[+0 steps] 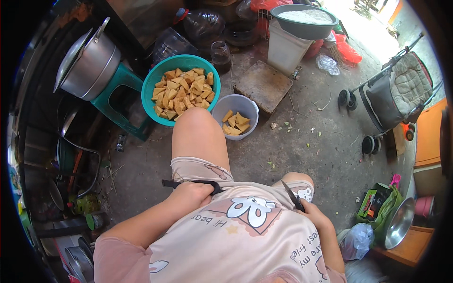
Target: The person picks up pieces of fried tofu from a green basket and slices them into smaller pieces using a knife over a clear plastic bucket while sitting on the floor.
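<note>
My right hand point(315, 215) is closed round the black handle of a knife point(289, 194), whose blade points up and to the left over my right thigh. On my lap, my left hand point(194, 194) has its fingers curled over a black strap-like thing point(171, 183); part of it is hidden under the hand. Beyond my left knee stands a teal basin point(146, 89) heaped with golden-brown fried tofu pieces point(184, 92), many of them triangular. Just right of it, a pale grey-lilac bucket point(253, 123) holds a few similar pieces point(241, 121). Neither hand touches these containers.
A lidded metal pot point(96, 66) rests on a green stool point(115, 101) at left. Ahead are a low wooden board point(263, 86) and a grey basin of white stuff point(283, 26) on a white bin point(285, 49). A stroller point(389, 94) and a metal bowl point(400, 224) stand right.
</note>
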Motion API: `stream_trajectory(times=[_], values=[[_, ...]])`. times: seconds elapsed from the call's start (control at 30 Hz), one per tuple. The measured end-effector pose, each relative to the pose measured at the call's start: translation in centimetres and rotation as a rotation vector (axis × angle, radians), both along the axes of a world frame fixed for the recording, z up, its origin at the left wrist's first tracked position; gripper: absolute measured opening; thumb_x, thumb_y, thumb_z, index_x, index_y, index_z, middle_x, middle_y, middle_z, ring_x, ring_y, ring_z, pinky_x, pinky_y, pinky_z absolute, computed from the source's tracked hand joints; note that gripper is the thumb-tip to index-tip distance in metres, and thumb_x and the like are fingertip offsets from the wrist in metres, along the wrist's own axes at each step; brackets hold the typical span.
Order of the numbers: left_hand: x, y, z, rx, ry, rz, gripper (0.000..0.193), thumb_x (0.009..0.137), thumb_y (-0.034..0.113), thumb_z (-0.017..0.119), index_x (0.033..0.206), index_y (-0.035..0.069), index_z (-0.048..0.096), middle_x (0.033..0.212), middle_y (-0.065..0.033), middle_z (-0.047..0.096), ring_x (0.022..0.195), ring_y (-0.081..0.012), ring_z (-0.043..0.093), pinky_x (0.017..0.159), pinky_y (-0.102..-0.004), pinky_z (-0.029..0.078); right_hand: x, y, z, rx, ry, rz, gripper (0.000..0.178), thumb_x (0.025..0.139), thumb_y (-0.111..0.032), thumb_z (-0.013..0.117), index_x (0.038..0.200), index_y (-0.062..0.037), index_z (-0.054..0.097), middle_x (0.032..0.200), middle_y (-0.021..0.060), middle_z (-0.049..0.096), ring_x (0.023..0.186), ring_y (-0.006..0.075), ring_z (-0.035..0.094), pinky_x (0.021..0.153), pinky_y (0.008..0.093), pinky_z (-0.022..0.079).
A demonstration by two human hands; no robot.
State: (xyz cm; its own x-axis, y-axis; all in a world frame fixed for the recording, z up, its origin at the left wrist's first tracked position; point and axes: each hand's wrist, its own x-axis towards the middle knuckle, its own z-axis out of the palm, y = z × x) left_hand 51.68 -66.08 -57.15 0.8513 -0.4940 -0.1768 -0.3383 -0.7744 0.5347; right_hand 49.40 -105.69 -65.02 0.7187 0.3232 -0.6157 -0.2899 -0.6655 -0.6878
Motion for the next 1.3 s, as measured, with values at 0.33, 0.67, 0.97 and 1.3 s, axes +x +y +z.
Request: stream_trajectory(times=[0.33,0.67,0.97,1.3], values=[[7.7,-18.3,-4.1,-0.217,-0.021,-0.907,0.014,0.071,0.015,0.062,0.076,0.003,0.063,0.074,-0.0147,0.065,0.074,-0.0317,0.067,0.062,-0.0398,0.054,-14.3,-3.8,4.0,0.139,0.547,-0.635,0.024,0.084,-0.018,0.059,0.102,-0.0012,0.057,0.092,0.0133,0.064,0.077,0.0205,0.064,0.069,0.0304,0.051],[3.8,-26.5,-7.8,-0.714,-0.028,-1.466,0.016,0.071,0.015,0.06,0.079,0.002,0.065,0.075,-0.0163,0.066,0.073,-0.0356,0.064,0.062,-0.0428,0.051,-15.0,-6.1,6.2,-0.033,0.489,-0.896,0.016,0.085,-0.013,0.057,0.097,-0.0025,0.055,0.086,0.0125,0.063,0.071,0.0222,0.065,0.065,0.032,0.053],[16.2,-4.4,-0.8,-0.704,-0.193,-0.212,0.019,0.083,0.019,0.065,0.096,0.006,0.065,0.09,-0.0127,0.065,0.082,-0.0299,0.064,0.071,-0.0377,0.051,6.3,0.3,5.0,0.293,-0.105,-0.699,0.01,0.086,-0.001,0.048,0.096,-0.0004,0.048,0.08,0.008,0.057,0.067,0.0197,0.063,0.067,0.031,0.055],[26.8,21.8,-17.8,0.538,-0.271,0.871,0.037,0.08,0.023,0.068,0.11,0.003,0.061,0.111,-0.0196,0.056,0.104,-0.0352,0.054,0.088,-0.0428,0.047,20.3,13.0,-1.4,0.206,-0.155,-0.044,0.014,0.091,-0.011,0.058,0.094,0.0002,0.05,0.074,0.0071,0.058,0.067,0.0164,0.065,0.062,0.0287,0.049]])
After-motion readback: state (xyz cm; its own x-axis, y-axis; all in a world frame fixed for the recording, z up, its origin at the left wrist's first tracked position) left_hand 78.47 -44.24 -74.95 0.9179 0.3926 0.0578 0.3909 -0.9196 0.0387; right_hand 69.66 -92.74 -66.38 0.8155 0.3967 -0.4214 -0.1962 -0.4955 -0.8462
